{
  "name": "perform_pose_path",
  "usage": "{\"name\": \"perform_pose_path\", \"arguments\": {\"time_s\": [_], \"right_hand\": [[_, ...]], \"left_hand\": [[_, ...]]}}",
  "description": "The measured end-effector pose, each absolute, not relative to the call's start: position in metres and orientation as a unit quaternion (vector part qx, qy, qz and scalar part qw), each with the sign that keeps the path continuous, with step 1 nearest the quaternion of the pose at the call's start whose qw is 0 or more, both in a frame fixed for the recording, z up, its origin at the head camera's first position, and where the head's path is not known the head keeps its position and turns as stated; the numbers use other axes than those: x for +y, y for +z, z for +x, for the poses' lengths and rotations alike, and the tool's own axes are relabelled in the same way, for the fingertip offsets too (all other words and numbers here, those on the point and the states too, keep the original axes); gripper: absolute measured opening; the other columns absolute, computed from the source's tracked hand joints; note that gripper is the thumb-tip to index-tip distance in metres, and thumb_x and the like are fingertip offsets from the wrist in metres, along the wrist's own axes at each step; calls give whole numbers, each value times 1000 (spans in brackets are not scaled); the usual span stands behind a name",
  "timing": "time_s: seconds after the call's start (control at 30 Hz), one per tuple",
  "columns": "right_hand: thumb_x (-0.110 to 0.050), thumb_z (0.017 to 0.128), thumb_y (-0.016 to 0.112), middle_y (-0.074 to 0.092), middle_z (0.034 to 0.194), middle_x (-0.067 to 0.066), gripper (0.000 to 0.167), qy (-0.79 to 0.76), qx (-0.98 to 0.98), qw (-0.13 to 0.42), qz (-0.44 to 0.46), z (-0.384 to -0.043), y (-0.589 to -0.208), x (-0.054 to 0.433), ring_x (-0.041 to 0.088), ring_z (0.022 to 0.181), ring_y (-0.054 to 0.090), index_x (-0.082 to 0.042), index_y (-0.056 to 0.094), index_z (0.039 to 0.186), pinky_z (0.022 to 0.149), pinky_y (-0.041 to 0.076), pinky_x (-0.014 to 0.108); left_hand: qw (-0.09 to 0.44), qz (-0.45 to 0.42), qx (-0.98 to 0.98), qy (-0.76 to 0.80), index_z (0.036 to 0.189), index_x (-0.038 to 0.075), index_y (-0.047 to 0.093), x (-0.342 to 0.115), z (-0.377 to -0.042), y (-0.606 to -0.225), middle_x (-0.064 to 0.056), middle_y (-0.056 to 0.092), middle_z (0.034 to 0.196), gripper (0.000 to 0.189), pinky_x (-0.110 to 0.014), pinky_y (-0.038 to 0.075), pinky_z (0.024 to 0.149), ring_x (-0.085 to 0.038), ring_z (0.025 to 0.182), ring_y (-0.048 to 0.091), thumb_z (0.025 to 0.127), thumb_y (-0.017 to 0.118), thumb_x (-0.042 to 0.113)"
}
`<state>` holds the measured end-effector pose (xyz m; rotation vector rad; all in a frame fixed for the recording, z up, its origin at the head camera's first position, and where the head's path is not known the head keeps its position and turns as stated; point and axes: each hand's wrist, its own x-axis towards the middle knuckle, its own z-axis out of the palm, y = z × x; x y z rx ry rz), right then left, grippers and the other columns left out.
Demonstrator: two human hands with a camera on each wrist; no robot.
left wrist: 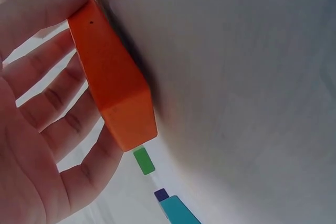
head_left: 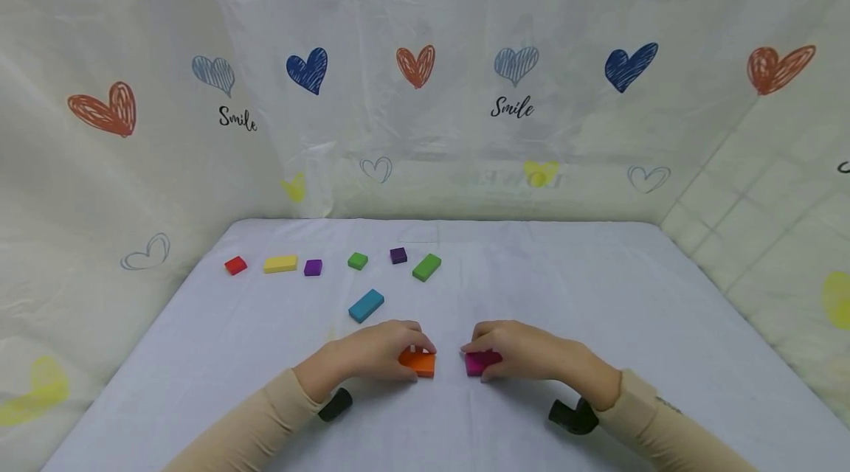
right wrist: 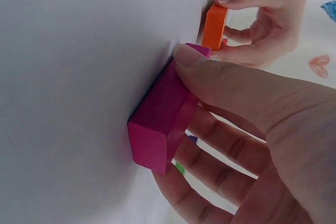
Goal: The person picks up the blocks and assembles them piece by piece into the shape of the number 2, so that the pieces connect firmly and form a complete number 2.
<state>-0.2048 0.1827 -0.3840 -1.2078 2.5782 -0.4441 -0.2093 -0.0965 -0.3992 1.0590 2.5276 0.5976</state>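
Observation:
Near the front middle of the table, my left hand [head_left: 388,351] holds an orange block [head_left: 418,363] between thumb and fingers. The left wrist view shows the orange block [left wrist: 107,72] lying lengthwise, with the thumb on its near side. Across a short gap, my right hand [head_left: 521,350] grips a magenta block [head_left: 481,363]. In the right wrist view the thumb presses one long side of the magenta block [right wrist: 163,103] and fingers reach round the other. Both blocks are at the tabletop, apart from each other.
Beyond the left hand lies a blue block [head_left: 367,305]. Farther back are a red block [head_left: 235,265], a yellow block [head_left: 280,264], a purple block [head_left: 313,268], a small green block [head_left: 358,260], a dark purple block [head_left: 398,256] and a longer green block [head_left: 427,267].

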Motion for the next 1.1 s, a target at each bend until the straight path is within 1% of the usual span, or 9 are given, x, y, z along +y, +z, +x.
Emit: {"name": "perform_pose_path", "arguments": {"time_s": [0.2, 0.4, 0.53, 0.7, 0.9, 1.1], "right_hand": [[-20, 86, 85, 66, 108, -4, 40, -154, 886, 131, -417, -205, -384, 179, 7, 93, 58, -12, 75, 124, 85, 55, 24], [-22, 87, 84, 64, 105, -7, 42, -160, 883, 127, -422, -206, -386, 182, 6, 92, 57, -12, 74, 126, 84, 55, 24], [-24, 87, 84, 62, 103, -9, 45, -166, 883, 130, -420, -206, -386, 188, 5, 92, 58, -12, 73, 129, 84, 54, 23], [-20, 86, 85, 61, 101, -11, 46, -191, 881, 135, -412, -204, -383, 198, 6, 90, 57, -10, 72, 129, 79, 54, 23], [-16, 87, 84, 61, 102, -11, 40, -201, 881, 130, -409, -204, -385, 206, 5, 90, 58, -9, 74, 125, 79, 54, 24], [-16, 88, 83, 61, 103, -12, 35, -214, 877, 126, -412, -206, -392, 206, 4, 91, 58, -7, 75, 121, 81, 55, 24]], "left_hand": [[170, 369, 891, 203, 125, 15, 73, -94, -208, -397, 10, 64, 106, 37, -20, 51, 88, -4, 94, 57, 89, 82, 21], [170, 370, 893, 194, 125, 17, 73, -94, -210, -399, 10, 64, 105, 38, -20, 52, 87, -4, 93, 58, 89, 83, 22], [180, 356, 896, 196, 126, 21, 73, -99, -210, -399, 12, 63, 105, 40, -21, 52, 85, -4, 94, 57, 87, 84, 21], [190, 331, 901, 206, 125, 25, 72, -114, -209, -398, 13, 60, 103, 43, -23, 52, 83, -5, 95, 55, 84, 85, 18], [184, 324, 901, 223, 120, 23, 73, -129, -210, -398, 14, 59, 99, 39, -25, 52, 83, -6, 94, 55, 84, 86, 14], [180, 330, 898, 229, 117, 20, 74, -130, -211, -400, 14, 59, 98, 34, -25, 52, 84, -6, 94, 55, 85, 84, 13]]}}
